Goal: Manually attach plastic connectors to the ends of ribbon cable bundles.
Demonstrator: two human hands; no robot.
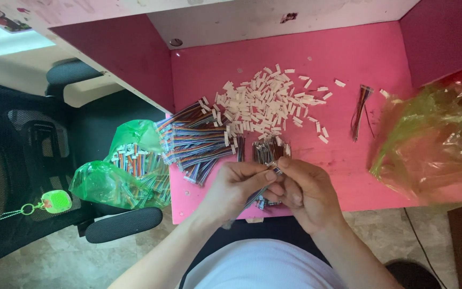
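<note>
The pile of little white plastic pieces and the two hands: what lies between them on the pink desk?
In the head view, a small upright bunch of wires lies between the white connector pile and the hands, left and right, which pinch a thin wire strip.

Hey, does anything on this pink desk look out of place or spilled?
Mostly no. One small wire bundle lies alone right of the white connector pile, apart from the stacked ribbon cables. A few connectors are strewn loose beyond the pile's edge. Both hands pinch one cable.

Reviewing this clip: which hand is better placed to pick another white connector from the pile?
Probably the right hand: only its fingertips pinch the wire bundle, and it lies nearer the white connectors. The left hand wraps the bundle's length, so it looks less free.
</note>
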